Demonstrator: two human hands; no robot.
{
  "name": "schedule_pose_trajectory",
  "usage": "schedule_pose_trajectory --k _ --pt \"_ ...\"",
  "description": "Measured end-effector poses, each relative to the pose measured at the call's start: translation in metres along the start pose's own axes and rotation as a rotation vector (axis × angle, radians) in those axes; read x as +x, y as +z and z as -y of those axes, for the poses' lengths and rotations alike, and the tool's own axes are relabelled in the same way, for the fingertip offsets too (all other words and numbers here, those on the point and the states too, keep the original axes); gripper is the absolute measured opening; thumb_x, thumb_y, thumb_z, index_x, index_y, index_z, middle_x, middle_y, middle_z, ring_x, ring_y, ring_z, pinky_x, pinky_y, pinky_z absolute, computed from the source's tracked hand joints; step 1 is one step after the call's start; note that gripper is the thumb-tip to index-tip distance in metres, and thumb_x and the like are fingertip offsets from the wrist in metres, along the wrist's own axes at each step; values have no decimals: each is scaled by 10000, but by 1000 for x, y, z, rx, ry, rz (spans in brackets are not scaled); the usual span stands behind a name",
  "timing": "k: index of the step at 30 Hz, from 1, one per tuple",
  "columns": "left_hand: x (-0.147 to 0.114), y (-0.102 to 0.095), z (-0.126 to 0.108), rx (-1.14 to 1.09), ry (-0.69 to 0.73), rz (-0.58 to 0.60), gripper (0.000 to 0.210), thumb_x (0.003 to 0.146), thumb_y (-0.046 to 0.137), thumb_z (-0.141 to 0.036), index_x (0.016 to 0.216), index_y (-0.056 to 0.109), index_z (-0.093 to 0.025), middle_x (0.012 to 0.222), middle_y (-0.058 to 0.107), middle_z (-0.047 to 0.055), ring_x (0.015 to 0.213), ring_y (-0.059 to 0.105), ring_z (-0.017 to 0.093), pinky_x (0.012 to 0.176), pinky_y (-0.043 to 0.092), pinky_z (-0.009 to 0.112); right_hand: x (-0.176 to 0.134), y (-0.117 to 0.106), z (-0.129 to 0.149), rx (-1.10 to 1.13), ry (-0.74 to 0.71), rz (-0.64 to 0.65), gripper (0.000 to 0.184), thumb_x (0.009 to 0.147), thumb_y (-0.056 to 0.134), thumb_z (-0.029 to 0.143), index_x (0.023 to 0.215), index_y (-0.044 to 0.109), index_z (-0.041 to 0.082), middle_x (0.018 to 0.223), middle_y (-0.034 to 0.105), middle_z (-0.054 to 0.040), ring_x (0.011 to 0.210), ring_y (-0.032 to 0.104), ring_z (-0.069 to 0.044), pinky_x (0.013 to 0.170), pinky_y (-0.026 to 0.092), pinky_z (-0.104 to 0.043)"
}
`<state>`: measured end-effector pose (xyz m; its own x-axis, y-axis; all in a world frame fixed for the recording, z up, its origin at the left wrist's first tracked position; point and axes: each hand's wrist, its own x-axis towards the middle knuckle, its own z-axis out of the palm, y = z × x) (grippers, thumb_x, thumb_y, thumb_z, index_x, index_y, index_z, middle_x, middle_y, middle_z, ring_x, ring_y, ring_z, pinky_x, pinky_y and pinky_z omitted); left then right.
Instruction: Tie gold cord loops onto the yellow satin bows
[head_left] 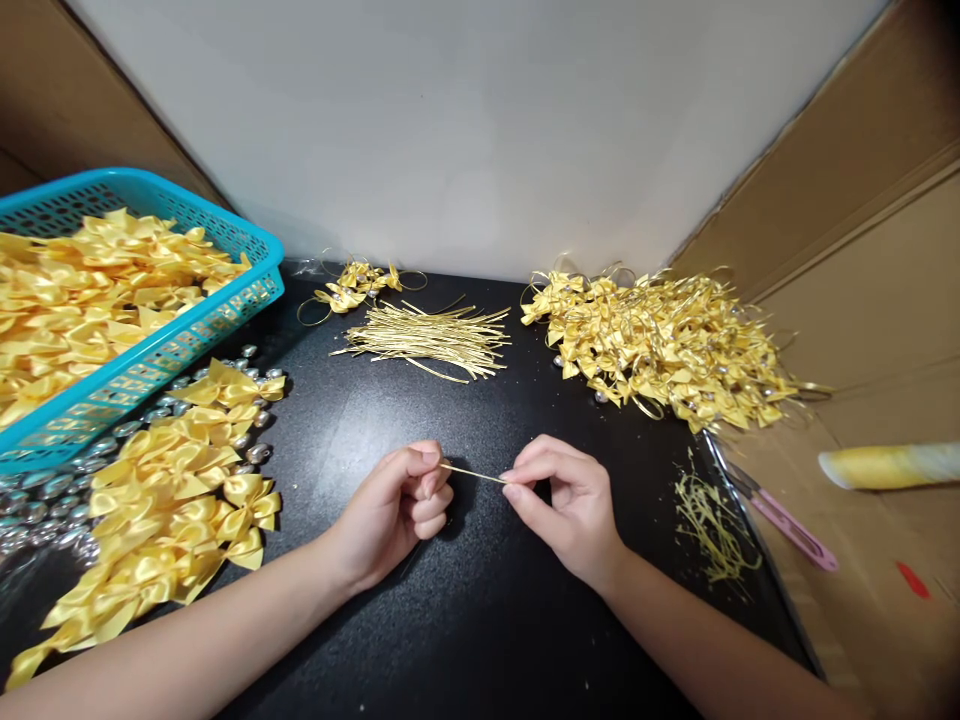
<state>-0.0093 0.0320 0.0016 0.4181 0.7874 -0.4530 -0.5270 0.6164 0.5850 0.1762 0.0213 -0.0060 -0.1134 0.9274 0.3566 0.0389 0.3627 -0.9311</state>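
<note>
Between my two hands a thin gold cord (474,474) is stretched almost level above the black table. My left hand (401,500) is closed, pinching one end between thumb and forefinger, with the other fingers curled in. The opposite end is pinched by the thumb and fingertips of my right hand (566,500). Behind them lies a bundle of cut gold cords (427,338). Yellow satin bows (172,490) are heaped to the left, beside silver beads (56,490). At the back right is a pile of bows with beads and cord loops (660,345).
A blue plastic basket (247,290) full of yellow bows stands at the left. A few looped bows (352,285) lie at the back. On the right are cord scraps (712,530), a pink-handled cutter (791,525) and a yellow roll (892,466). Cardboard and a pale wall surround the table.
</note>
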Motion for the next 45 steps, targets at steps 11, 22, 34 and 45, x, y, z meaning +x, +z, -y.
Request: schedule_pose_trajectory --k 11,22,34,45 --pt "-1 -6 8 46 11 103 327 763 628 -272 523 436 -162 482 240 -83 433 169 56 404 182 174 -1 -2 -2 -9 118 -75 111 838 595 177 733 628 193 667 584 -2 639 537 -135 608 442 -279" --pt "2 1 -6 -155 32 -18 122 723 704 -204 647 674 -112 574 553 -23 413 177 19 373 256 132 0 -2 -2 -41 130 -79 141 801 583 152 668 569 194 621 528 19 596 500 -126 573 405 -265" --pt "-4 -4 7 602 428 9 185 835 617 -318 768 697 -166 821 643 60 760 568 171 696 463 266 12 -9 8 -68 59 -45 132 789 579 169 661 563 196 634 559 9 602 527 -133 590 435 -273" --pt "1 44 11 1010 454 231 261 924 505 -338 769 651 -187 643 596 4 625 523 151 639 416 237 37 -50 58 -444 -10 404 122 804 623 132 704 658 193 687 628 12 669 571 -125 653 465 -256"
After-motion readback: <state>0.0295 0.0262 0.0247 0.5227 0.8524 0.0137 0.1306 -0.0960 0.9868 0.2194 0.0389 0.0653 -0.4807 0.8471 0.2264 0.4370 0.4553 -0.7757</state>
